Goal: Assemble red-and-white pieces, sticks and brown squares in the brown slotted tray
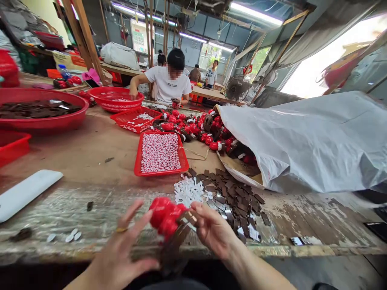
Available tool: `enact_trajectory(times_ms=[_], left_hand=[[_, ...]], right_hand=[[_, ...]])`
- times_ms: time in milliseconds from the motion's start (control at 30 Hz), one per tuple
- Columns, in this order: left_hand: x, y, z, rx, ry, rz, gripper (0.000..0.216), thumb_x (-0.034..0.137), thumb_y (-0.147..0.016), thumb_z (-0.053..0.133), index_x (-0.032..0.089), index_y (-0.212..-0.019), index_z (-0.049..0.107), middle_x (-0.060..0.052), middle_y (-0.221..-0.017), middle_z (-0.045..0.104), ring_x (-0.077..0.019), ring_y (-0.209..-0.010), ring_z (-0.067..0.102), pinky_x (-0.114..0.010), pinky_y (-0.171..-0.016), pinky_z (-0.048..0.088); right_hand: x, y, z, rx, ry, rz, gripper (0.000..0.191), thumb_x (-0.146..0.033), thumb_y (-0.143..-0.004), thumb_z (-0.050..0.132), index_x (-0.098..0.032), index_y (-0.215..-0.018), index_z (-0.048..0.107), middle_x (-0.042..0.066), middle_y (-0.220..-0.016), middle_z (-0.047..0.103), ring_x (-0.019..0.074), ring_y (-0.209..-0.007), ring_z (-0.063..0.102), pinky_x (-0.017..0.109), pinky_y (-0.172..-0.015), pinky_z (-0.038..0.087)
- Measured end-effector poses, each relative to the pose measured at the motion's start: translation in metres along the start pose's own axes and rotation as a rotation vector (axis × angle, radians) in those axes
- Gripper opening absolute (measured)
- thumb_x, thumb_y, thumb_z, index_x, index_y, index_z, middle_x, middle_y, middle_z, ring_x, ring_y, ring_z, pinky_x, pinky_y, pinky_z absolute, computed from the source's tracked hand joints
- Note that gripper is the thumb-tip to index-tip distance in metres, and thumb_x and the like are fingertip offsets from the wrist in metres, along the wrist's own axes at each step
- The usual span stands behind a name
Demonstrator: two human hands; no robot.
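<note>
A red moulded piece (163, 217) sits at 12 o'clock just above the near table edge, held up in front of the wearer with a brown strap (175, 245) hanging from it. The right hand (211, 229) is clamped on it, its fingers (198, 209) closed on the flat brown tab where the strap meets the red body. The left hand (117, 249) is open at 11 o'clock, its fingers (133, 225) spread apart, one wearing a gold ring (121, 230); they are just beside the red body, though any contact is hard to tell.

The piece looks light, and its glossy, lumpy body may be soft rubber or plastic, so it could slip in a loose grip. The flat tab seems the firmest place to hold; the thin strap looks flexible.

On the table (75, 153), a pile of brown tabs (232, 199) lies at 1 o'clock, with white plastic bits (188, 191) beside it. Further ahead are a red tray of red-and-white beads (160, 153) and a heap of red-and-brown pieces (193, 129) spilling from a white sack (302, 141).
</note>
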State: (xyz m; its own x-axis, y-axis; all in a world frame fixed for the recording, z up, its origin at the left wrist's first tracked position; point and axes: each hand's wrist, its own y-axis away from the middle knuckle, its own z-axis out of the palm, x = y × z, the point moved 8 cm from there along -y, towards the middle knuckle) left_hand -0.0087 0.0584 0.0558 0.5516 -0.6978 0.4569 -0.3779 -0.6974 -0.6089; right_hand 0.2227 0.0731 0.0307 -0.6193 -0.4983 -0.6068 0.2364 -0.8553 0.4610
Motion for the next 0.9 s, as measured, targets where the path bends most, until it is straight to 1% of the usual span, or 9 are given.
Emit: enact_trajectory(times_ms=[133, 267, 367, 433, 567, 700, 767, 833, 900], left_hand=[[0.012, -0.003, 0.052, -0.192, 0.219, -0.002, 0.079, 0.032, -0.092, 0.072, 0.032, -0.159, 0.03, -0.01, -0.147, 0.06, -0.0258, -0.13, 0.064, -0.034, -0.108, 0.055], [0.002, 0.005, 0.068, -0.251, 0.396, -0.158, 0.099, 0.035, -0.085, 0.08, 0.031, -0.163, 0.019, -0.013, -0.154, 0.053, -0.0294, -0.136, 0.059, -0.042, -0.112, 0.051], [-0.005, 0.018, 0.067, -0.251, 0.482, -0.189, 0.09, 0.039, -0.084, 0.081, 0.035, -0.158, 0.029, -0.012, -0.155, 0.053, -0.0302, -0.137, 0.058, -0.045, -0.114, 0.05], [-0.018, 0.03, 0.065, -0.161, 0.504, -0.306, 0.089, 0.044, -0.084, 0.081, 0.037, -0.156, 0.03, -0.01, -0.15, 0.057, -0.0299, -0.132, 0.062, -0.047, -0.112, 0.052], [-0.031, 0.045, 0.063, -0.053, 0.558, -0.456, 0.1, 0.052, -0.083, 0.08, 0.039, -0.159, 0.016, -0.011, -0.15, 0.057, -0.0325, -0.127, 0.066, -0.053, -0.106, 0.056], [-0.022, 0.032, 0.046, -0.118, 0.417, -0.346, 0.117, 0.056, -0.068, 0.09, 0.031, -0.16, 0.022, -0.018, -0.162, 0.038, -0.0419, -0.146, 0.045, -0.06, -0.114, 0.045], [-0.014, 0.024, 0.036, -0.135, 0.324, -0.274, 0.1, 0.044, -0.075, 0.088, 0.03, -0.157, 0.032, -0.016, -0.16, 0.041, -0.0393, -0.145, 0.047, -0.055, -0.114, 0.047], [-0.005, 0.019, 0.029, -0.116, 0.271, -0.226, 0.081, 0.028, -0.078, 0.081, 0.03, -0.15, 0.044, -0.013, -0.153, 0.049, -0.034, -0.137, 0.057, -0.047, -0.11, 0.053], [0.0, 0.018, 0.025, -0.074, 0.222, -0.204, 0.074, 0.019, -0.074, 0.077, 0.027, -0.143, 0.051, -0.013, -0.149, 0.052, -0.032, -0.134, 0.06, -0.042, -0.109, 0.054]], right_hand=[[0.03, -0.007, -0.004, 0.041, -0.068, -0.012, 0.046, -0.034, -0.066, 0.095, -0.014, -0.101, 0.074, 0.0, -0.086, 0.068, 0.0056, -0.061, 0.062, 0.016, -0.055, 0.057], [0.024, -0.003, 0.017, -0.128, 0.139, -0.041, 0.052, -0.044, -0.073, 0.09, -0.018, -0.114, 0.071, 0.005, -0.102, 0.069, 0.0094, -0.065, 0.065, 0.022, -0.054, 0.057], [0.002, 0.005, 0.031, -0.192, 0.488, -0.183, 0.065, -0.054, -0.079, 0.083, -0.026, -0.134, 0.063, 0.011, -0.13, 0.063, 0.0136, -0.073, 0.068, 0.03, -0.065, 0.059], [-0.017, 0.011, 0.037, -0.177, 0.861, -0.372, 0.084, -0.052, -0.072, 0.089, -0.03, -0.146, 0.055, 0.013, -0.147, 0.053, 0.0235, -0.102, 0.068, 0.04, -0.091, 0.057], [-0.009, 0.01, 0.043, -0.328, 1.359, -0.389, 0.109, -0.047, -0.061, 0.096, -0.029, -0.155, 0.046, 0.014, -0.157, 0.044, 0.0362, -0.143, 0.041, 0.05, -0.121, 0.031], [-0.004, 0.007, 0.044, -0.4, 1.504, -0.362, 0.108, -0.049, -0.066, 0.093, -0.027, -0.158, 0.041, 0.016, -0.153, 0.049, 0.0348, -0.139, 0.048, 0.047, -0.117, 0.037], [-0.009, 0.003, 0.051, -0.494, 1.549, -0.371, 0.103, -0.048, -0.067, 0.093, -0.027, -0.156, 0.045, 0.014, -0.15, 0.053, 0.0338, -0.136, 0.051, 0.044, -0.115, 0.041], [-0.025, -0.013, 0.062, -0.542, 1.544, -0.402, 0.085, -0.048, -0.074, 0.088, -0.028, -0.149, 0.054, 0.011, -0.142, 0.061, 0.0305, -0.128, 0.059, 0.04, -0.109, 0.046], [-0.054, -0.053, 0.071, -0.384, 1.601, -0.461, 0.057, -0.045, -0.089, 0.076, -0.025, -0.14, 0.062, 0.009, -0.132, 0.067, 0.0254, -0.118, 0.065, 0.035, -0.102, 0.05]])
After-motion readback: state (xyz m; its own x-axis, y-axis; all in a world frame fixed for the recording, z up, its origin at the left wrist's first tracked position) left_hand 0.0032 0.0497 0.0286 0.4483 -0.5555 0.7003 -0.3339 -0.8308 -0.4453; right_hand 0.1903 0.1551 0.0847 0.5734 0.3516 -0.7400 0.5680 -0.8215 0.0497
